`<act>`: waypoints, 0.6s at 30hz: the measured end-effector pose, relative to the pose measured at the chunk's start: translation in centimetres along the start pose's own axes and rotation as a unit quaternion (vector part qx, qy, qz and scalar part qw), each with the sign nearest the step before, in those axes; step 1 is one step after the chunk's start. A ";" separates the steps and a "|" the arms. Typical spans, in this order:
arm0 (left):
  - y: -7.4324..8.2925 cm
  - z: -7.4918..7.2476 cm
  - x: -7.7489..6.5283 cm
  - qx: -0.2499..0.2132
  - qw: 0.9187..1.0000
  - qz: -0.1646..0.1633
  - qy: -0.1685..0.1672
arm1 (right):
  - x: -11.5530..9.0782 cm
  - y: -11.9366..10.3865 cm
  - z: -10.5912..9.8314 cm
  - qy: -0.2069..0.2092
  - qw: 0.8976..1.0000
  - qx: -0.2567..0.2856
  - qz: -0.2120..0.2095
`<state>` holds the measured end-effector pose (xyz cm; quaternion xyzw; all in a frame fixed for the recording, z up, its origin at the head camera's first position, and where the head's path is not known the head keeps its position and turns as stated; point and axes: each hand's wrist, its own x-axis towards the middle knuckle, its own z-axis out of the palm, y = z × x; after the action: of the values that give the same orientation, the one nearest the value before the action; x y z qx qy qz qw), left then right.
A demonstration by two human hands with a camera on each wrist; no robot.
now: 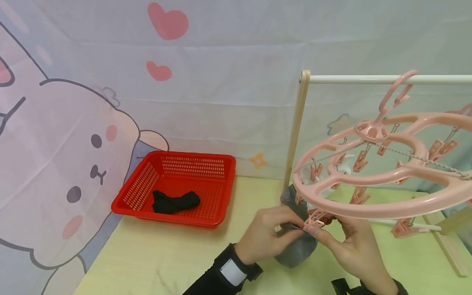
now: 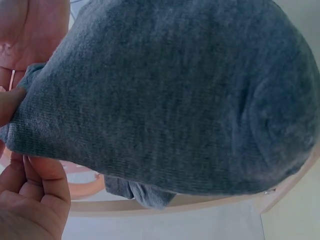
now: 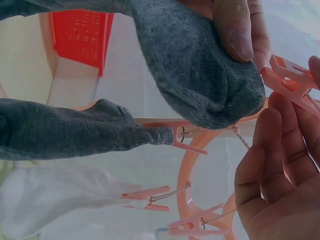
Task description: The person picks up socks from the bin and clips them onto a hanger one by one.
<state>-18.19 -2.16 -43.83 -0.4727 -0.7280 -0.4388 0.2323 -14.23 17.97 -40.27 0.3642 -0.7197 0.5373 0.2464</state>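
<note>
A grey sock (image 1: 296, 250) hangs from my left hand (image 1: 262, 235), which pinches its cuff between thumb and fingers. My right hand (image 1: 355, 246) grips a pink clothespin (image 3: 290, 82) on the near rim of the round drying hanger (image 1: 354, 211). In the right wrist view the sock's cuff edge is right at the clothespin's jaws. Behind it, a second grey sock (image 3: 75, 130) hangs from another pink clip. Lower in that view, a white sock (image 3: 55, 197) hangs from a clip too.
To the left stands a red plastic basket (image 1: 125, 209) with a black bundled cloth (image 1: 175, 203) in it. The hanger hooks over a white rod (image 1: 346, 79) on a wooden stand (image 1: 296, 127). Several pink clips (image 1: 360, 160) dangle from the hanger.
</note>
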 end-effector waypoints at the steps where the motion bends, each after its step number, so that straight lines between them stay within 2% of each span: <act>1: 0.1 0.0 0.1 0.000 1.000 -0.002 0.002 | 0.0 0.0 0.0 0.001 1.000 -0.010 0.000; 10: 0.6 -0.3 0.3 -0.019 0.999 -0.018 0.039 | -0.2 0.3 -0.1 -0.004 1.000 -0.008 0.011; 18: 0.4 -0.7 0.3 -0.018 0.999 -0.003 0.035 | -0.2 0.2 0.0 -0.001 0.999 -0.034 0.010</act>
<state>-18.06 -2.55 -43.04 -0.4586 -0.7130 -0.4689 0.2478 -14.30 18.02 -40.56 0.3486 -0.7412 0.5151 0.2526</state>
